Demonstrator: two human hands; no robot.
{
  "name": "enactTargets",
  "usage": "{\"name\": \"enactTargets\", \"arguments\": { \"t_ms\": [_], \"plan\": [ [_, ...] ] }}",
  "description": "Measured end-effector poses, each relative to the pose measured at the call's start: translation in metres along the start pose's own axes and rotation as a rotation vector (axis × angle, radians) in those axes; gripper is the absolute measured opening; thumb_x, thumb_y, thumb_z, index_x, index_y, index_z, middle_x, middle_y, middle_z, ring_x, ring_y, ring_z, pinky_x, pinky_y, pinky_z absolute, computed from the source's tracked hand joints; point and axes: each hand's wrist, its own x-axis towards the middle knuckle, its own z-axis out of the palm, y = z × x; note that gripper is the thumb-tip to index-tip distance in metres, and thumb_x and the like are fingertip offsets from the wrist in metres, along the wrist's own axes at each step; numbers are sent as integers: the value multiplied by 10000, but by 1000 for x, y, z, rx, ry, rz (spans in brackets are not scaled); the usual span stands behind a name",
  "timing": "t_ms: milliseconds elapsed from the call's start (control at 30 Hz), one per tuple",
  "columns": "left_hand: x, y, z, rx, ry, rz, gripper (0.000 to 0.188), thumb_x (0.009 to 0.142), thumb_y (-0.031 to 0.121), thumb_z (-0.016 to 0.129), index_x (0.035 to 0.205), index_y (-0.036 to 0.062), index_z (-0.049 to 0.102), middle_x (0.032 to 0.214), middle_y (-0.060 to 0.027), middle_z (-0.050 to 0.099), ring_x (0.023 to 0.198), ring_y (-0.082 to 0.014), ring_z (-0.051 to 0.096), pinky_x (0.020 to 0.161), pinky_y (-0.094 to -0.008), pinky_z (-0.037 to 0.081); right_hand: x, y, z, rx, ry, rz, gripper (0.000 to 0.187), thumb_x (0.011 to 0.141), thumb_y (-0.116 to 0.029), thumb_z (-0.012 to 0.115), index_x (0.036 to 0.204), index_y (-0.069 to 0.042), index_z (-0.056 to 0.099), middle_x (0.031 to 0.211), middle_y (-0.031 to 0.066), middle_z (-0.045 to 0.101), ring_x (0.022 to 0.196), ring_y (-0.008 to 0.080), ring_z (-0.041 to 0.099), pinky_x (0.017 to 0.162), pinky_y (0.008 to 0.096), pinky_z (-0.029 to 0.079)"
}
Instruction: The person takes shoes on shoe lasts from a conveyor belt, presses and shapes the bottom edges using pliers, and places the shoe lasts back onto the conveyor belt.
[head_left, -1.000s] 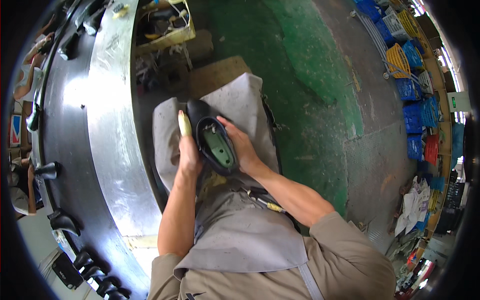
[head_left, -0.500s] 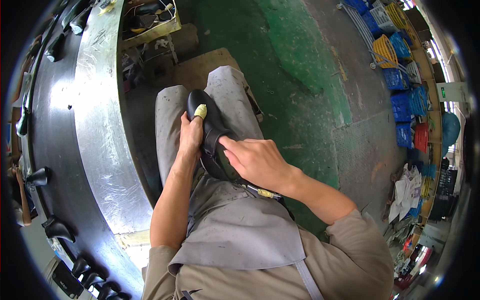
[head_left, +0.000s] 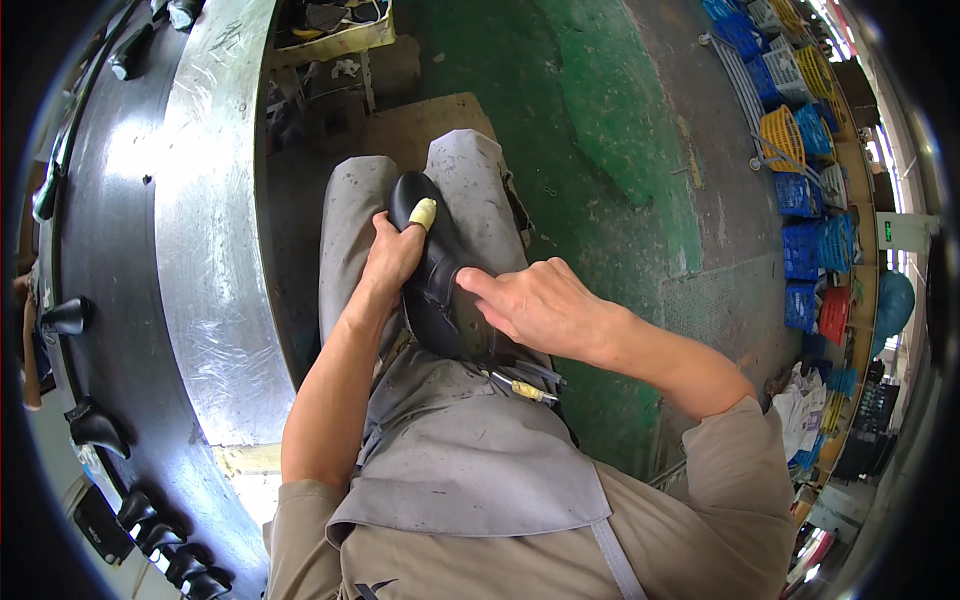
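A black shoe [head_left: 434, 262] lies lengthwise between my knees, its toe pointing away and its heel towards my apron. My left hand [head_left: 396, 252] grips it from the left side, with the thumb on top in a pale yellow finger cover [head_left: 424, 213]. On the shoe's right edge, near the opening, my right hand [head_left: 540, 305] is closed, thumb and curled fingers against the upper. Its fingertips are partly hidden. A pen-like tool with a yellow-wrapped handle [head_left: 528, 389] rests at my lap beside the heel.
To the left runs a long dark workbench [head_left: 110, 260] with a metal edge, several black shoes [head_left: 97, 428] along its far side. A yellow bin [head_left: 335, 45] with shoe parts stands ahead. Blue, yellow and red baskets [head_left: 800, 245] line the right wall.
My right hand has shifted slightly right and up, its fingertips moving from inside the shoe's opening to its right edge. The shoe and left hand have moved slightly right in view.
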Motion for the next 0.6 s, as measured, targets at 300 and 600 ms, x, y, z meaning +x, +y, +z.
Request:
{"name": "enactTargets", "arguments": {
  "t_ms": [300, 600],
  "plan": [
    [24, -22, 7, 264, 102, 105, 952, 925, 446, 676, 1566, -96, 226, 1364, -410, 596, 1308, -484, 610, 1110, -445, 460, 7, 19, -17, -68, -169, -168, 315, 946, -134, 695, 1204, -84, 523, 601, 128, 626, 577, 398, 663, 524, 492, 521],
    [33, -22, 0, 194, 118, 97, 932, 923, 443, 677, 1566, -75, 245, 1314, -408, 619, 1267, -488, 629, 1093, -459, 468, -34, 41, 9, 368, -1071, 110, 538, 1051, -544, 572, 950, -49, 757, 680, 108, 693, 622, 260, 694, 650, 396, 569]
  ]
}}
